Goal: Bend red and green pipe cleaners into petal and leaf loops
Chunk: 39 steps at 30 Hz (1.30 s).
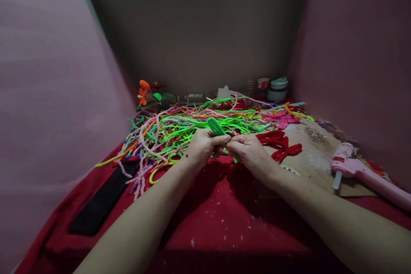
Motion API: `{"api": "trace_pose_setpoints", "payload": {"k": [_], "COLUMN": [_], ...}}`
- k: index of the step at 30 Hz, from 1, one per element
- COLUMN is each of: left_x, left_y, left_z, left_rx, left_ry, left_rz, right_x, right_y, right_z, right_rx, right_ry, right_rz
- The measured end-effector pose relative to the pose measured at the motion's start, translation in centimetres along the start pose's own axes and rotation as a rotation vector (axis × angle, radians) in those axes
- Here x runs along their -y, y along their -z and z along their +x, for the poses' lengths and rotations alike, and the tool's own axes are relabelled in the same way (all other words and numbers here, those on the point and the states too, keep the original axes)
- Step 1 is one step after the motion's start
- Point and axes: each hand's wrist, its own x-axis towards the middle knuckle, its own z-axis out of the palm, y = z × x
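Both of my hands meet over the front of a heap of pipe cleaners [180, 126]. A green pipe cleaner piece [215, 126], bent into a narrow leaf-like loop, sticks up from between them. My left hand [205, 145] is closed with the thumb pressed on the piece's lower part. My right hand [245, 150] pinches the same piece just below, and a short green end shows under its fingers. The fingertips are partly hidden. Red pipe cleaner loops [290, 150] lie just beyond my right hand.
A pink glue gun [349, 165] rests on a stained board [316, 158] at right. A long black object [102, 201] lies at left on the red cloth [192, 222]. Behind the heap are an orange pipe cleaner flower [143, 92] and a lidded container [278, 90]. Pink sheets flank both sides.
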Motion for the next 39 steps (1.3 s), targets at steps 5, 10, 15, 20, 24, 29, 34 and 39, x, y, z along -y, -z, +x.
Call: {"api": "trace_pose_setpoints", "payload": {"k": [5,10,15,20,24,29,34,39], "left_x": [0.0,-0.4,-0.7,-1.0,-1.3,-1.0,-0.2,-0.3], "left_y": [0.8,2.1,2.8,3.0,3.0,2.5,1.4,1.3], "left_z": [0.6,1.1,1.3,1.3,1.0,0.7,0.4,0.4], "left_rx": [-0.082,-0.094,-0.097,-0.104,-0.105,0.059,0.215,0.130], "left_ry": [-0.017,-0.129,-0.181,-0.209,-0.222,-0.033,0.076,0.058], "left_rz": [-0.055,-0.052,-0.024,-0.028,-0.075,-0.148,-0.093,-0.165], "right_x": [0.4,0.1,-0.2,0.0,0.0,-0.1,-0.3,-0.6], "right_y": [-0.1,-0.2,-0.1,-0.2,-0.2,-0.1,-0.1,-0.3], "right_z": [-0.2,-0.1,0.0,-0.1,-0.1,0.1,0.2,0.2], "right_rx": [0.028,0.050,0.049,0.058,0.067,0.024,0.034,0.069], "right_ry": [0.002,0.042,0.083,0.100,0.061,-0.013,-0.011,-0.018], "right_rz": [-0.052,-0.093,-0.133,-0.150,-0.114,0.046,0.127,0.188]}}
